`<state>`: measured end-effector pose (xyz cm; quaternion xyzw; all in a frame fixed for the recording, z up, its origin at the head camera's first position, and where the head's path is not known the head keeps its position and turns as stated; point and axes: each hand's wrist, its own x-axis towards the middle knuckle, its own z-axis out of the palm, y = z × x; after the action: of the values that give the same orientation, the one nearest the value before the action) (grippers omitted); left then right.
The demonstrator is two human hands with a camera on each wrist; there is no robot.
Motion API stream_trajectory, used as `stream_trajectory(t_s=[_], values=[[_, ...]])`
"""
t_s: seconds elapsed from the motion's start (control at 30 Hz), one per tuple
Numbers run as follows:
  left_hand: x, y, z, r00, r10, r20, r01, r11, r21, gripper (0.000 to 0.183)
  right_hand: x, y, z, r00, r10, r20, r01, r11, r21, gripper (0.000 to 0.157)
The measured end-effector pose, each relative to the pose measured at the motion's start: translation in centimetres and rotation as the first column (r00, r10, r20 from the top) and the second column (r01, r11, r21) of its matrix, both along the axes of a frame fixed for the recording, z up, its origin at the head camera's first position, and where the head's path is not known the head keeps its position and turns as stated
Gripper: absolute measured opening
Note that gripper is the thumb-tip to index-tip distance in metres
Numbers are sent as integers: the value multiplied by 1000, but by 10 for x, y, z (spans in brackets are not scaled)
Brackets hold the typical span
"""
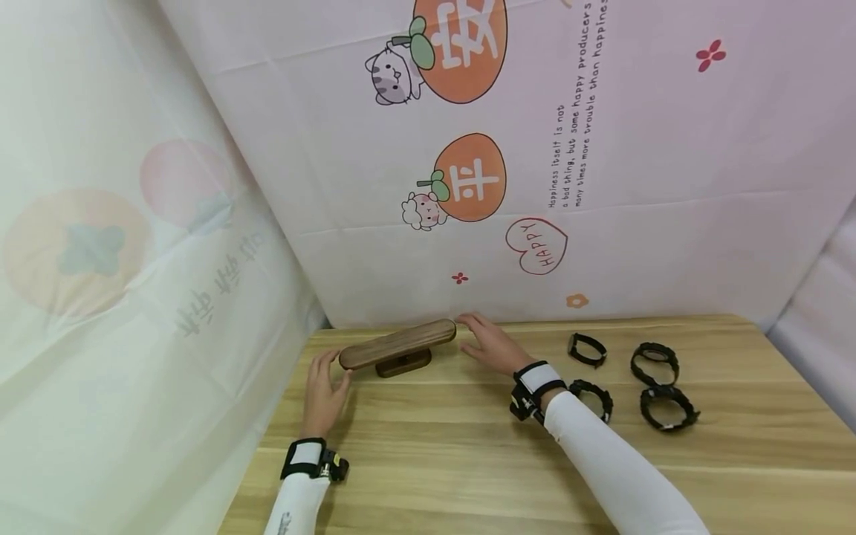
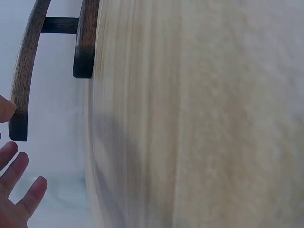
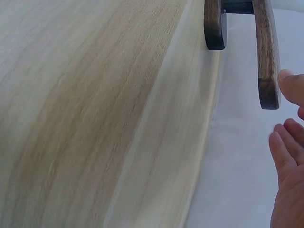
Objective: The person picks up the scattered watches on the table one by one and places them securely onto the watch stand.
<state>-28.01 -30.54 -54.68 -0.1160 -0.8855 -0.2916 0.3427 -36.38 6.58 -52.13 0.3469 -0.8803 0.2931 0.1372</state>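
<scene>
A dark wooden stand [image 1: 397,345], a long rounded bar on a short post with a smaller base [image 2: 85,52], stands near the table's back edge. At the bar's left end is my left hand [image 1: 324,401]. One of its digits touches the bar's end in the left wrist view, while the other fingers [image 2: 33,194] spread beyond it. My right hand [image 1: 493,346] is by the right end, its fingers extended. In the right wrist view its thumb [image 3: 290,86] lies against or very close to the bar; contact is hard to tell.
Several black watches with looped straps lie on the right of the wooden table [image 1: 428,461], among them a slim one [image 1: 588,360] and a round one [image 1: 669,426]. My right forearm partly covers another watch [image 1: 605,401]. A printed white cloth [image 1: 374,275] hangs behind the table.
</scene>
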Motion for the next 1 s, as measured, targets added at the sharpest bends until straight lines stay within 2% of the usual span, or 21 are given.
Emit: stream_trajectory(t_s=[0.17, 0.3, 0.53, 0.7, 1.0], values=[[0, 1, -2, 999, 8, 46, -10, 999, 31, 49, -2, -7, 0, 1000, -12, 22, 12, 1000, 10, 62], [0, 2, -4, 996, -12, 90, 5, 997, 73, 51, -3, -11, 0, 998, -28, 54, 26, 999, 37, 63], [1, 5, -5, 981, -54, 187, 24, 987, 161, 55, -2, -17, -2, 993, -16, 121, 19, 1000, -25, 62], [1, 8, -5, 979, -63, 193, 28, 983, 181, 53, -2, -19, -4, 989, -28, 143, 36, 998, -53, 62], [0, 13, -3, 978, -80, 195, 34, 974, 225, 49, 0, -20, -5, 992, -62, 109, 74, 991, -115, 55]])
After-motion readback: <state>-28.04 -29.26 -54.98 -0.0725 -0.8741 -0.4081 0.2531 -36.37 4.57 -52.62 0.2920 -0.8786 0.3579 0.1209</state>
